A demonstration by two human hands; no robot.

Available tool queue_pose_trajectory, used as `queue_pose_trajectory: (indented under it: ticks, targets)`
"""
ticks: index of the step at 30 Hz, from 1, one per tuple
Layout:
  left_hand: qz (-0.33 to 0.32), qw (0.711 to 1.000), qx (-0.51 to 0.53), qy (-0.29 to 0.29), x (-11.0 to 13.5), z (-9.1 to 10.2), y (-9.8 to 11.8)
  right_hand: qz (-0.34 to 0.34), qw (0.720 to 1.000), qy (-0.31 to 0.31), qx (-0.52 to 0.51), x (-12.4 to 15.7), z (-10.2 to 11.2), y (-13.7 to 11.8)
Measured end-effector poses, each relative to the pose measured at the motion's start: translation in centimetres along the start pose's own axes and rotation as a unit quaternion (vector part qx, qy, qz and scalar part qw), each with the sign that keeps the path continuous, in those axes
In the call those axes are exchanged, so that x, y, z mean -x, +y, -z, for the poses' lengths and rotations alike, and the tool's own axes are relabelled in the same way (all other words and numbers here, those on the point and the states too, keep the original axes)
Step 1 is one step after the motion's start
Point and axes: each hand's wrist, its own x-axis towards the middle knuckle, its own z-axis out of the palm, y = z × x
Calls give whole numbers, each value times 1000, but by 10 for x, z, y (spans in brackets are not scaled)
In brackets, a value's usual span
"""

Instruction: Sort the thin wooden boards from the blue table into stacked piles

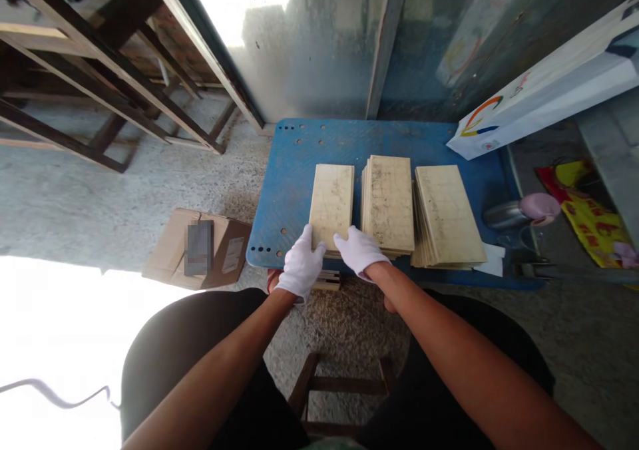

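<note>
Three stacks of thin pale wooden boards stand side by side on a blue table. At the left stack (pixel 332 200), my white-gloved left hand (pixel 302 263) grips the near left corner, its thumb on top. My right hand (pixel 362 251), gloved too, closes on the near right corner of that same stack. The middle stack (pixel 390 200), with dark smudges on its top board, lies just beyond my right hand. Farther right is the third stack (pixel 446 214), with slightly uneven edges. The undersides of the boards and some of my fingertips are hidden.
The blue table (pixel 294 170) has holes along its left side and backs onto a glass door (pixel 309 50). A white bag (pixel 539 90) and a steel flask (pixel 504 216) with a pink lid are at right. A cardboard box (pixel 167 250) sits on the floor at left.
</note>
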Motion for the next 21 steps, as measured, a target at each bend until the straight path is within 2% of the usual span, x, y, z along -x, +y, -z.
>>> queue_pose_trajectory:
  ticks: [10, 15, 21]
  targets:
    - [-1, 997, 77, -7, -9, 13, 0, -18, 999, 17, -37, -6, -5, -3]
    - [-1, 996, 84, -16, -4, 14, 0, -19, 997, 26, -63, -6, -2, 1]
    - [10, 994, 112, -13, -1, 17, -2, -48, 989, 32, -139, -9, -12, 12]
